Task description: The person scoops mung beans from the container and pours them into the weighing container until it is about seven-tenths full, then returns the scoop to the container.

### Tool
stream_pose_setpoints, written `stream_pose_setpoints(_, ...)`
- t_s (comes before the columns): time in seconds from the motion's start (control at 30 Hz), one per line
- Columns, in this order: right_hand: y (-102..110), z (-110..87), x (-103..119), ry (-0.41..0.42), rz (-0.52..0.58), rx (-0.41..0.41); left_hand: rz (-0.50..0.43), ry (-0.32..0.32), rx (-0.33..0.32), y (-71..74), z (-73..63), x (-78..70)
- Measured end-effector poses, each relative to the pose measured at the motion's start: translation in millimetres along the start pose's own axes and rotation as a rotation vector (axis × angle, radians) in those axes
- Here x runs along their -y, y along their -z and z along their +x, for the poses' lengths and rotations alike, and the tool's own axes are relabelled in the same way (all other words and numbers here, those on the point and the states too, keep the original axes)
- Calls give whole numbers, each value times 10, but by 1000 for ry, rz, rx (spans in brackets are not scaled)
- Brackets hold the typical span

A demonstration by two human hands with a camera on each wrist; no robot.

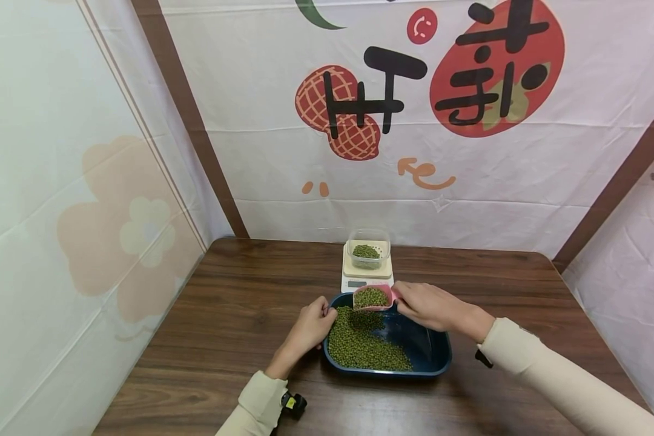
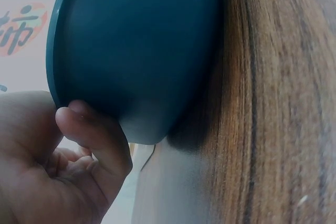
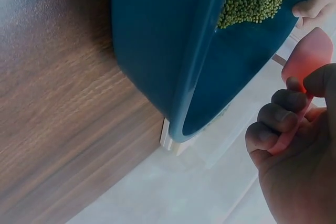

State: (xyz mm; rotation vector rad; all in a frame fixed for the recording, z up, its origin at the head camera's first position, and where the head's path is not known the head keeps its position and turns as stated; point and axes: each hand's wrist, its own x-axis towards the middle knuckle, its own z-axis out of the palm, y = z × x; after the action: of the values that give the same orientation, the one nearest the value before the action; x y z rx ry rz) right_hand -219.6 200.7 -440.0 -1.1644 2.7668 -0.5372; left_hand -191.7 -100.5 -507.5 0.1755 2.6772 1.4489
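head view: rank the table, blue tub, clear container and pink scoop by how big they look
1. table
2. blue tub
3. clear container
4. pink scoop, about as wide as the container but shorter, its handle partly hidden

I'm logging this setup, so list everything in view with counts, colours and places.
Table: one, brown, lower centre
Printed cloth: uncounted, mostly white, behind and beside table
Scale: one, white, on table, towards back
Container: one, clear, on scale
Basin: one, dark blue, before the scale
Scoop: one, pink, above basin
Beans: many, green, in basin, container and scoop
Left hand: one, gripping basin rim
Right hand: one, gripping scoop handle
Sleeves: two, cream, on arms
Wrist devices: two, black, at wrists
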Motion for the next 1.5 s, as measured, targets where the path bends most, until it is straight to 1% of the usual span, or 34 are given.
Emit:
stream_pose_setpoints(0.27,26,37,-68,20,-17,-58,-8,3,-3,-4,3,2)
stream_pose_setpoints(0.5,77,103,-148,10,-14,-72,-12,-2,8,1,7,7)
stream_pose_setpoints(0.8,146,207,-228,-42,5,-64,-7,-2,11,3,-1,16)
stream_pose_setpoints(1.0,180,240,-300,-67,12,-84,-11,-1,12,6,-1,9)
stream_pose_setpoints(1.2,208,275,-379,-122,-4,-91,-9,-6,16,2,9,13)
stream_pose_setpoints(1.5,240,377,-469,-135,-34,-120,-13,2,13,10,2,16)
